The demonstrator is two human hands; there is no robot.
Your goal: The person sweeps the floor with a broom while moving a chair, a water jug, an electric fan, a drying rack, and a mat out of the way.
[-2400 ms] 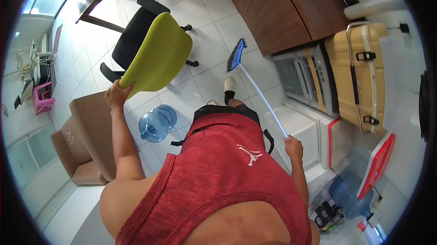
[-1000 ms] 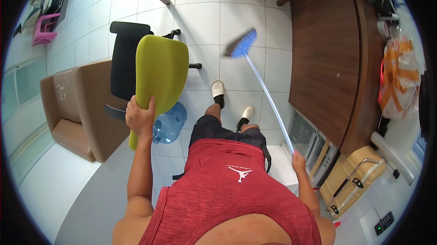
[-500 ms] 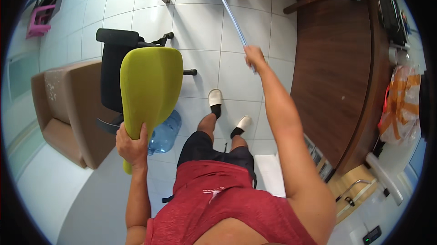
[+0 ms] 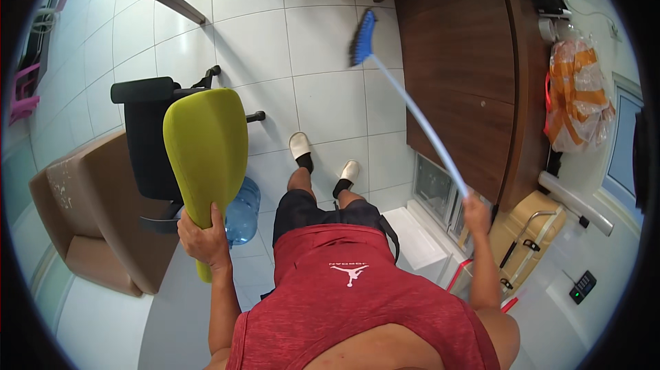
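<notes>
The white tiled floor [image 4: 323,47] showed no dirt or dust pile that could be made out, so how much of it had been swept could not be told; judging by the raised chair and the broom set well out in front, the sweeping looked to be under way rather than finished. A dark wooden desk [image 4: 460,60] ran along the person's right, and a brown armchair [image 4: 89,232] sat at the left. Next to the armchair stood a black office chair [image 4: 148,143], and over it a yellow-green chair back [image 4: 206,157] was held up and tilted away from the person. The left hand [image 4: 201,239] gripped its lower edge, fingers [image 4: 189,229] wrapped shut around it and the thumb pressed on its near face. A blue water bottle [image 4: 242,212] lay on the floor just beside that hand. The broom [image 4: 412,109] stretched from the right hand [image 4: 476,210], its pale handle slanting forward and to the left, its blue brush head [image 4: 362,36] at floor level close beside the desk edge, well apart from the person's slippered feet. The right-hand fingers were closed round the top end of the handle, which ran out straight ahead of them.
</notes>
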